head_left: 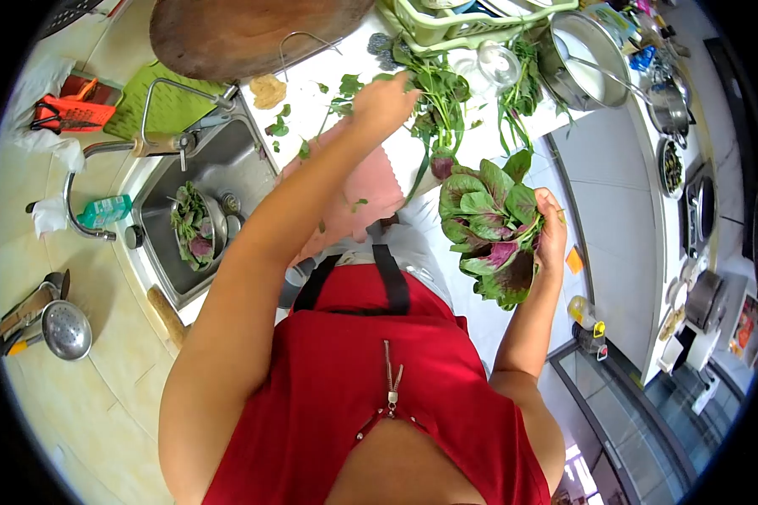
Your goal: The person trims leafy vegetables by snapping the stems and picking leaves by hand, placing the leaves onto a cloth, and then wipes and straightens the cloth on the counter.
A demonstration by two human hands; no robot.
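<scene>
My right hand [551, 229] holds a bunch of green and purple leafy vegetables [490, 220] by its stems, with the leaves spread to the left. My left hand [385, 103] reaches over the white counter, its fingers curled at the edge of a pile of green stems [440, 94]; what they pinch is too small to make out. Loose leaves [278, 126] lie to the left of this hand. Below my left forearm, a pink cloth [370, 181] with a scalloped edge hangs over the counter edge. More greens [522, 80] lie farther right.
A metal sink [256, 150] at the left holds a bowl of leaves [195, 225]. Along the back are a round wooden board [244, 38], a green dish rack [480, 27], a clear glass container [499, 65] and a large pot [583, 71] with a ladle. A faucet [147, 145] stands beside the sink.
</scene>
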